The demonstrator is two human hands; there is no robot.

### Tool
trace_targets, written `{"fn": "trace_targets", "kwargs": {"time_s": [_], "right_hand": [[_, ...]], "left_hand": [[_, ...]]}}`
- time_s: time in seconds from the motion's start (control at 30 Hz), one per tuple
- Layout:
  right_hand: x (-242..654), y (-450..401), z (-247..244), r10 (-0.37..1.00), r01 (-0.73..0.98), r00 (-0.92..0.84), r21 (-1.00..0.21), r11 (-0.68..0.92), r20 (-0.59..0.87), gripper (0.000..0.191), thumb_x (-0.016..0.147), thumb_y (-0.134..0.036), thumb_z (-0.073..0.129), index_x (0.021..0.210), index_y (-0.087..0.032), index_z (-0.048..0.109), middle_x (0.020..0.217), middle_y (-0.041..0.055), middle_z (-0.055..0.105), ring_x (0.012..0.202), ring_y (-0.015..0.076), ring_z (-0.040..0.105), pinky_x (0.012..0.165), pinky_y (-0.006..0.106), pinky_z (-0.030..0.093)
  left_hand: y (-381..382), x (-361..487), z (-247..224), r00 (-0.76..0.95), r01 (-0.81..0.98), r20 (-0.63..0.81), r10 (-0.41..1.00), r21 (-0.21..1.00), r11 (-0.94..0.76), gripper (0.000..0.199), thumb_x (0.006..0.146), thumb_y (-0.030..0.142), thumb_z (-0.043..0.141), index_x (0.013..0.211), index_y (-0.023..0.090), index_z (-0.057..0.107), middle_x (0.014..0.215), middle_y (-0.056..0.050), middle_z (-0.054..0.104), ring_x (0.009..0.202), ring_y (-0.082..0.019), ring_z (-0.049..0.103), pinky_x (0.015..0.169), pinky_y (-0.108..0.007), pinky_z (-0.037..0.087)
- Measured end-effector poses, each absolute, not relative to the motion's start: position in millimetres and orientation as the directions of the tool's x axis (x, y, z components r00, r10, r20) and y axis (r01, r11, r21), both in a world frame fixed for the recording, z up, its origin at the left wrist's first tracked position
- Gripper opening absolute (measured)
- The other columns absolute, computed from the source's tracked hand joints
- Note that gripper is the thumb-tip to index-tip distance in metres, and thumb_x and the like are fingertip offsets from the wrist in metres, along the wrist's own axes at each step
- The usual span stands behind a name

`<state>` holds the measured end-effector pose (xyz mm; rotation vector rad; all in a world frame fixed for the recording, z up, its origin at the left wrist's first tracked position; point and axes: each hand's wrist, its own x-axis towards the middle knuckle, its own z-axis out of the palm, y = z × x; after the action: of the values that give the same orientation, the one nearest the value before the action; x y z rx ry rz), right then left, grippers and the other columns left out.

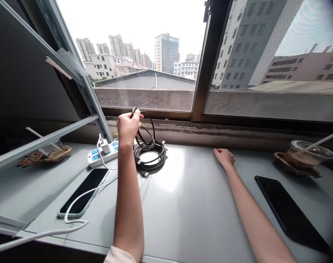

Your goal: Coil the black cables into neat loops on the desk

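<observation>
While the left hand [128,126] closes its fingers around one loop of a black cable [150,155], lifting that strand clear, the bulk of the coil lies flat on the grey tabletop [188,204] just below the window sill. Raising a single loop in a pinch-like grip appears to separate it from the remaining turns, whose connector ends show at the coil's near edge. The right hand [224,157] rests palm-down and relaxed on the table, well apart from the coil and holding nothing; it seems placed for support. Just left of the coil sits a white power strip [103,153] with a white charger plugged in; its white cord [81,199] runs forward past a smartphone [82,191] lying face-up. At the right lie a second dark phone [288,212] and a lidded plastic cup [310,153] with a straw, on a brown holder.
</observation>
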<state>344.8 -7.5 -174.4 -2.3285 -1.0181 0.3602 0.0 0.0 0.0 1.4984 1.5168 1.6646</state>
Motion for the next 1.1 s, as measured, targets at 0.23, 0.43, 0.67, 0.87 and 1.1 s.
{"fn": "trace_targets", "kwargs": {"time_s": [0.23, 0.43, 0.67, 0.87, 1.1], "right_hand": [[323, -10, -104, 0.874, 0.561, 0.457, -0.816, -0.137, 0.167, 0.053, 0.085, -0.057, 0.039, 0.071, -0.013, 0.065, 0.069, 0.008, 0.066, 0.06, 0.0157, 0.057, 0.056, 0.025, 0.041], [260, -65, -20, 0.91, 0.414, -0.297, -0.819, 0.396, 0.29, 0.064, 0.086, -0.066, 0.031, 0.077, -0.015, 0.069, 0.081, 0.0059, 0.067, 0.06, 0.0109, 0.055, 0.051, 0.021, 0.036], [235, -109, 8, 0.8, 0.366, -0.368, -0.717, 0.593, 0.474, 0.036, 0.079, -0.049, 0.062, 0.07, -0.014, 0.063, 0.067, 0.0009, 0.06, 0.058, 0.01, 0.052, 0.051, 0.02, 0.038], [277, -119, 20, 0.837, 0.207, -0.012, -0.817, 0.538, 0.548, 0.033, 0.085, -0.049, 0.056, 0.087, -0.016, 0.064, 0.06, -0.0015, 0.059, 0.035, 0.0048, 0.044, 0.034, 0.017, 0.037], [313, -147, 31, 0.819, -0.007, 0.383, -0.885, 0.465, 0.427, 0.019, 0.082, -0.029, 0.062, 0.094, -0.017, 0.068, 0.043, -0.0095, 0.031, 0.027, 0.0012, 0.018, 0.024, 0.013, 0.019]], "left_hand": [[-27, 26, 23, -0.15, -0.071, 0.301, 0.942, 0.947, -0.314, 0.021, 0.082, 0.035, 0.054, 0.076, 0.015, 0.054, 0.047, 0.006, 0.042, 0.034, -0.005, 0.035, 0.032, -0.016, 0.025], [-51, 69, 26, 0.085, -0.083, 0.285, 0.955, 0.957, -0.278, 0.031, 0.087, 0.042, 0.048, 0.097, 0.013, 0.054, 0.045, 0.007, 0.043, 0.033, -0.005, 0.037, 0.032, -0.016, 0.024], [-67, 105, 16, 0.274, -0.172, 0.346, 0.897, 0.936, -0.308, 0.041, 0.088, 0.05, 0.045, 0.101, 0.012, 0.055, 0.039, 0.008, 0.038, 0.03, -0.007, 0.035, 0.033, -0.017, 0.027], [-63, 84, 25, 0.215, -0.13, 0.402, 0.89, 0.915, -0.382, 0.032, 0.084, 0.041, 0.054, 0.097, 0.013, 0.063, 0.043, 0.009, 0.034, 0.032, -0.003, 0.022, 0.03, -0.016, 0.015], [-48, 46, 32, -0.147, -0.18, 0.492, 0.858, 0.84, -0.512, 0.023, 0.082, 0.039, 0.056, 0.084, 0.016, 0.06, 0.04, 0.01, 0.029, 0.031, -0.004, 0.019, 0.029, -0.018, 0.014]]}}
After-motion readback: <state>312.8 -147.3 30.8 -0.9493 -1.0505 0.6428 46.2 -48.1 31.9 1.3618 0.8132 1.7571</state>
